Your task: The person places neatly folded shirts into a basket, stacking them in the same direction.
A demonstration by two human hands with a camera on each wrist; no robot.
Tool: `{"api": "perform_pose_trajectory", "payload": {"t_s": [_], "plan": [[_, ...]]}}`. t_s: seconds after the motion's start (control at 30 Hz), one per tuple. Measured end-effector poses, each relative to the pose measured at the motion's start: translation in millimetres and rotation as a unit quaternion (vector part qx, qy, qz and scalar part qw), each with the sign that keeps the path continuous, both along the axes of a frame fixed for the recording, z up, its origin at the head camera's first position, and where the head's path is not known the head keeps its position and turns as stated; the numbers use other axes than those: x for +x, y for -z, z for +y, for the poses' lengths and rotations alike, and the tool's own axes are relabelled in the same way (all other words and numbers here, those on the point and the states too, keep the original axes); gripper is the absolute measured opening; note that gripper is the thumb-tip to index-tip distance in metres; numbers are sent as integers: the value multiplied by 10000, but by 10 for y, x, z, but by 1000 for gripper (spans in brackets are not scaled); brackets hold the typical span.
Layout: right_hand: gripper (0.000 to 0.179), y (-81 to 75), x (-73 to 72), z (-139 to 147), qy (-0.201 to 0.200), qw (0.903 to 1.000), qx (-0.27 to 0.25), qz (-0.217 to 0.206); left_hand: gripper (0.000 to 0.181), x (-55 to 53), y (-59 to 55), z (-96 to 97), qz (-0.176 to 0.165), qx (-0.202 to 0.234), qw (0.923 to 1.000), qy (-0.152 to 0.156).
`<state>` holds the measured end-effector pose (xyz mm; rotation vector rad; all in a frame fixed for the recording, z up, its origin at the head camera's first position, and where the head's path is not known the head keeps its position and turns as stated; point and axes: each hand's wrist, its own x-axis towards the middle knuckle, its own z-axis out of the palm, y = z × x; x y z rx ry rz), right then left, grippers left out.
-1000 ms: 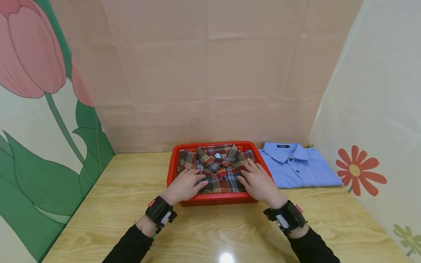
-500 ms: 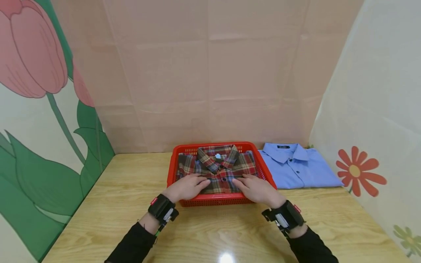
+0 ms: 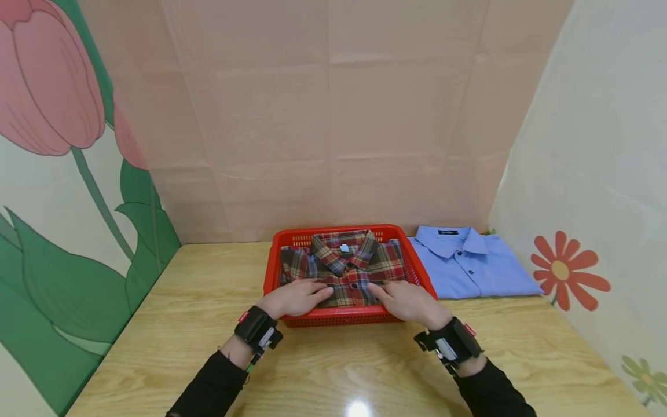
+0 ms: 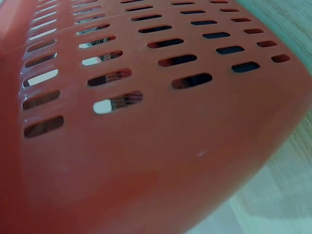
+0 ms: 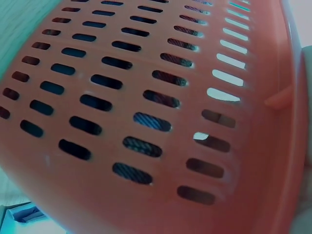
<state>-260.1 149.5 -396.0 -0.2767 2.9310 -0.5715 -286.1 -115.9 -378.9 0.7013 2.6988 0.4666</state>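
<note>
A plaid shirt (image 3: 345, 272), folded with its collar at the far end, lies in a red plastic basket (image 3: 341, 318). My left hand (image 3: 297, 296) reaches over the near left rim and rests its extended fingers on the shirt's front part. On the other side, my right hand (image 3: 409, 300) does the same, its fingers lying on the fabric. The thumbs point inward toward each other. In the left wrist view the slotted basket wall (image 4: 161, 146) fills most of the picture. The right wrist view also shows the slotted wall (image 5: 97, 161), with plaid cloth behind some slots.
A folded light blue shirt (image 3: 469, 269) lies right beside the basket on the wooden table (image 3: 333, 359). Behind stands a pinkish backdrop (image 3: 333, 127). Sheets with printed flowers hang at the left and right.
Both hands have drawn back from the shirt's sides toward the near rim, their fingers closer together. Most of this came in the first half second; since then they barely move.
</note>
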Motion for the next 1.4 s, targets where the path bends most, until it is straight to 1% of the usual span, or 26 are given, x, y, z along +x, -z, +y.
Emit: {"api": "perform_pose_trajectory", "payload": {"t_s": [0.1, 0.2, 0.27, 0.37, 0.43, 0.5, 0.57, 0.63, 0.77, 0.8, 0.9, 1.0, 1.07, 1.13, 1.17, 1.3, 1.4], "plan": [[62, 6, 9, 12, -110, 9998, -55, 130, 59, 4, 4, 4, -22, 6, 10000, 26], [58, 8, 35, 33, -316, 9987, -182, 356, 58, 10, 12, 2, 79, 53, 9999, 122], [57, 9, 52, 55, -502, 9970, -327, 496, 56, 16, 19, -4, 215, 118, 9994, 245], [51, 9, 61, 106, -908, 9915, -628, 696, 52, 30, 11, -15, 424, 232, 9976, 502], [47, -5, 57, 131, -1132, 9877, -774, 749, 48, 43, -7, -26, 471, 328, 9961, 672], [44, -25, 52, 147, -1219, 9862, -876, 697, 45, 59, -34, -37, 469, 422, 9947, 816], [43, -57, 54, 144, -1166, 9872, -920, 584, 41, 71, -59, -48, 457, 534, 9935, 894], [44, -74, 57, 141, -1029, 9893, -951, 413, 41, 78, -71, -56, 443, 579, 9933, 892], [55, -84, 65, 130, -740, 9927, -950, 20, 51, 79, -64, -49, 258, 509, 9964, 633], [57, -85, 69, 129, -722, 9930, -934, -37, 54, 77, -58, -43, 181, 470, 9971, 571], [58, -80, 79, 121, -636, 9942, -862, -109, 58, 74, -33, -26, 32, 360, 9986, 398], [58, -78, 85, 125, -709, 9939, -846, -50, 60, 77, -25, -7, 5, 340, 9987, 389], [60, -81, 85, 140, -699, 9938, -865, 26, 58, 86, -26, 7, 79, 416, 9982, 432], [61, -93, 82, 174, -749, 9929, -909, 189, 56, 96, -25, 28, 182, 559, 9968, 547], [61, -98, 79, 196, -709, 9924, -974, 265, 55, 103, -21, 42, 248, 640, 9957, 619], [56, -111, 39, 321, -684, 9865, -1324, 683, 47, 136, 10, 127, 658, 882, 9904, 834], [44, -120, -11, 430, -743, 9797, -1510, 1088, 41, 172, 22, 216, 1054, 893, 9865, 877]]}}
